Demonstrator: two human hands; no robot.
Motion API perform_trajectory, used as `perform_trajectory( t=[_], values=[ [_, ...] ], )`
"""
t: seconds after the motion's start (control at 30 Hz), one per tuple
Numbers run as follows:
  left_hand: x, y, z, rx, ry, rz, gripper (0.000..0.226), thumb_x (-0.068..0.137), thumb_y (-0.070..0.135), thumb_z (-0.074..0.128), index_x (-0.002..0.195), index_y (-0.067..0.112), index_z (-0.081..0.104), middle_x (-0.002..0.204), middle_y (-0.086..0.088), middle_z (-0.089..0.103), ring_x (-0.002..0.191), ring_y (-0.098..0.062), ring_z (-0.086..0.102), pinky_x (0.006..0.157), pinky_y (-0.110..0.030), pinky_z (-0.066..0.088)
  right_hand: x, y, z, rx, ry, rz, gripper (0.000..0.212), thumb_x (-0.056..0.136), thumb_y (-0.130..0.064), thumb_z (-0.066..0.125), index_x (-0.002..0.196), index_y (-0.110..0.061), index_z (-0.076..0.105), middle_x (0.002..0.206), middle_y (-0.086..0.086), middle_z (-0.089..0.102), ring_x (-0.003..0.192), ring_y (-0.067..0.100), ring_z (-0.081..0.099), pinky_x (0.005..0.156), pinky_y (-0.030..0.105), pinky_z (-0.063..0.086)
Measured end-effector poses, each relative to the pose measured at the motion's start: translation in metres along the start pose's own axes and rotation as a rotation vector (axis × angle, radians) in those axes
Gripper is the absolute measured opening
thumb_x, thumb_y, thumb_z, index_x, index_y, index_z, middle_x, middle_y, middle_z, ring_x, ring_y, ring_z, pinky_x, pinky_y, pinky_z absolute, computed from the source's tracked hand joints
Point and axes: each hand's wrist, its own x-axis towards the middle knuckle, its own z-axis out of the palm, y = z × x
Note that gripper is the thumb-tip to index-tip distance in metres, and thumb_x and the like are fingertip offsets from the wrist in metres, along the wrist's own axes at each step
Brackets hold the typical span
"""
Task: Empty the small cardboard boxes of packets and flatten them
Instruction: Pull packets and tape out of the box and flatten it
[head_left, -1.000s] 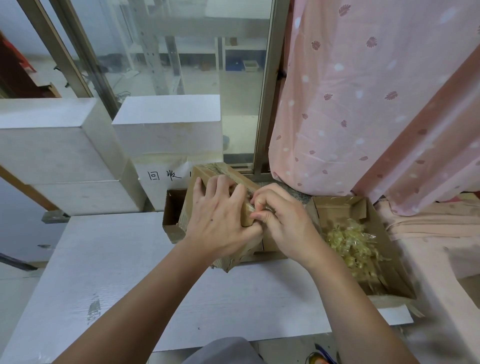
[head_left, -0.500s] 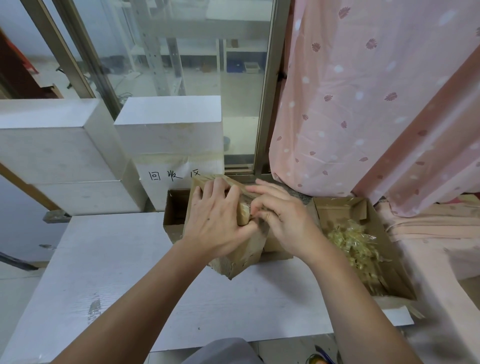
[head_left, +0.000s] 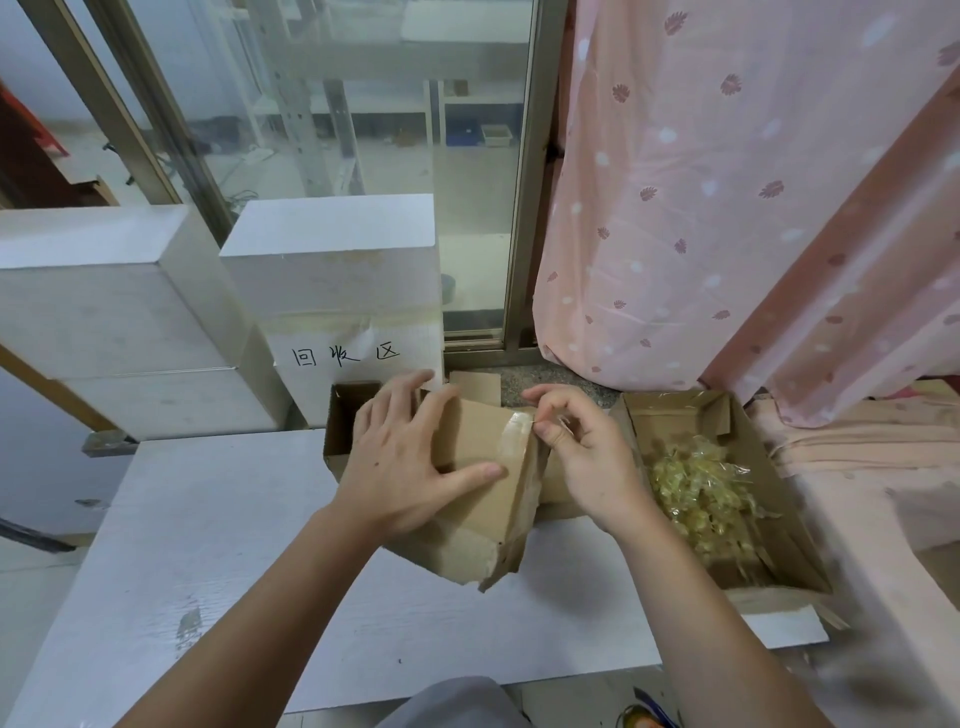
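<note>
While both forearms reach in from the near edge, the white table (head_left: 218, 525) carries the work at its far side. Left hand (head_left: 410, 457) lies spread over the small cardboard box (head_left: 483, 499), fingers fairly straight, thumb pressed along the top face; it steadies rather than grips. Right hand (head_left: 587, 452) is curled just right of the box's upper corner, thumb and forefinger pinching the loose end of the clear tape (head_left: 511, 434) that crosses the seam. Box is tilted, near corner raised off the table, tape partly lifted: judged to be mid-opening, not yet emptied or flattened. To the right sits an open cardboard tray (head_left: 779, 545) holding a heap of yellowish clear packets (head_left: 696, 493), so some emptying looks done already. Behind the held box, another open brown carton (head_left: 343, 415) shows; contents hidden. No flattened boxes are visible. Farther back stand white blocks, one bearing a handwritten label (head_left: 345, 356), then a glass door (head_left: 363, 156) and pink curtain (head_left: 727, 208).
</note>
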Motion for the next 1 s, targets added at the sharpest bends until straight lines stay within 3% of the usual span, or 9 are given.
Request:
perform_trajectory(
  t=[0.1,0.2,0.3,0.4,0.53,0.7,0.8,0.9,1.0],
  values=[
    [-0.005,-0.022,0.002,-0.180,0.005,-0.170,0.105,0.068,0.096,0.052,0.156,0.043,0.030,0.164,0.008,0.024,0.151,-0.019,0.024,0.123,-0.049,0.025,-0.001,0.009,-0.001,0.111,0.072,0.067,0.027,0.093,-0.005,0.057,0.083,-0.030,0.060,0.116,-0.003,0.070,0.112,0.022,0.063,0.095,0.041,0.047],
    [-0.007,-0.040,-0.005,-0.753,-0.102,-0.468,0.123,0.057,0.087,0.073,0.159,0.043,0.023,0.158,0.010,0.040,0.140,-0.015,0.047,0.107,-0.037,0.045,-0.002,0.011,-0.001,0.177,0.103,0.087,0.029,0.091,-0.007,0.057,0.082,-0.034,0.062,0.113,0.001,0.072,0.116,0.028,0.064,0.096,0.045,0.048],
    [-0.017,-0.050,-0.004,-1.141,-0.370,-0.693,0.114,0.051,0.086,0.080,0.149,0.039,0.046,0.138,-0.005,0.065,0.119,-0.030,0.068,0.090,-0.050,0.060,-0.002,0.008,0.004,0.143,0.084,0.099,0.026,0.088,-0.012,0.057,0.081,-0.037,0.062,0.115,0.003,0.071,0.115,0.027,0.063,0.097,0.044,0.048],
    [-0.022,-0.049,0.006,-1.175,-0.351,-0.692,0.091,0.059,0.075,0.082,0.136,0.032,0.058,0.125,-0.010,0.072,0.110,-0.033,0.073,0.089,-0.056,0.062,0.002,0.004,0.001,0.023,0.063,0.033,0.033,0.092,-0.004,0.057,0.082,-0.036,0.058,0.117,0.007,0.065,0.114,0.015,0.061,0.098,0.036,0.046],
    [-0.015,-0.042,0.002,-1.198,-0.137,-0.643,0.064,0.077,0.056,0.085,0.131,0.029,0.063,0.119,-0.004,0.076,0.103,-0.026,0.076,0.075,-0.040,0.062,0.005,0.000,-0.008,-0.126,0.012,-0.048,0.038,0.093,0.010,0.057,0.083,-0.027,0.058,0.117,0.005,0.061,0.110,-0.004,0.056,0.093,0.011,0.040],
    [-0.008,-0.039,-0.008,-1.185,-0.116,-0.617,0.054,0.081,0.046,0.080,0.129,0.029,0.064,0.114,-0.001,0.076,0.097,-0.022,0.077,0.069,-0.035,0.062,0.008,0.007,-0.011,-0.098,-0.023,-0.031,0.024,0.090,-0.009,0.056,0.082,-0.032,0.058,0.121,-0.008,0.064,0.119,0.016,0.059,0.101,0.037,0.045],
    [-0.007,-0.039,-0.010,-1.189,-0.141,-0.631,0.057,0.082,0.049,0.084,0.130,0.028,0.064,0.117,-0.004,0.076,0.098,-0.024,0.077,0.071,-0.037,0.062,0.009,0.003,-0.014,-0.091,-0.072,-0.025,0.023,0.090,-0.011,0.056,0.083,-0.033,0.057,0.124,-0.015,0.064,0.122,0.014,0.058,0.103,0.036,0.044],
    [-0.006,-0.038,-0.010,-1.211,-0.160,-0.649,0.051,0.084,0.046,0.077,0.130,0.027,0.064,0.115,-0.006,0.076,0.098,-0.027,0.077,0.071,-0.040,0.063,0.009,0.002,-0.019,-0.100,-0.130,-0.025,0.038,0.094,-0.003,0.056,0.082,-0.040,0.056,0.129,-0.016,0.063,0.123,0.014,0.058,0.104,0.036,0.044],
    [-0.003,-0.041,-0.012,-1.202,-0.206,-0.667,0.061,0.080,0.054,0.084,0.131,0.027,0.064,0.119,-0.009,0.075,0.103,-0.032,0.076,0.081,-0.052,0.063,0.009,0.001,-0.021,-0.106,-0.151,-0.031,0.049,0.096,0.003,0.055,0.082,-0.043,0.056,0.132,-0.014,0.063,0.123,0.013,0.058,0.101,0.031,0.045]
  ],
)
